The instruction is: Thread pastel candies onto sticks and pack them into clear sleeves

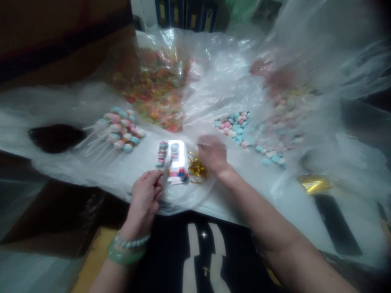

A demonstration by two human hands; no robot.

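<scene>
Pinching candy pkt (161, 154), L hand (146, 191); R hand (214, 152) blurred, can't tell grip; sweep cd scatter gold strips (198, 169), I reckon.

**Blur swallows the right hand (214, 154)!**

And its fingers smear completely, so whatever they might hold can't be told! Gold strips (198, 167) beside it blur together. Over at the left hand (146, 188), knuckles hide the grip on the candy packet (161, 152). Cloudy plastic (284, 53) veils sweets at right (no counting those), and the cardboard box (61, 36) runs off the upper-left corner!
</scene>
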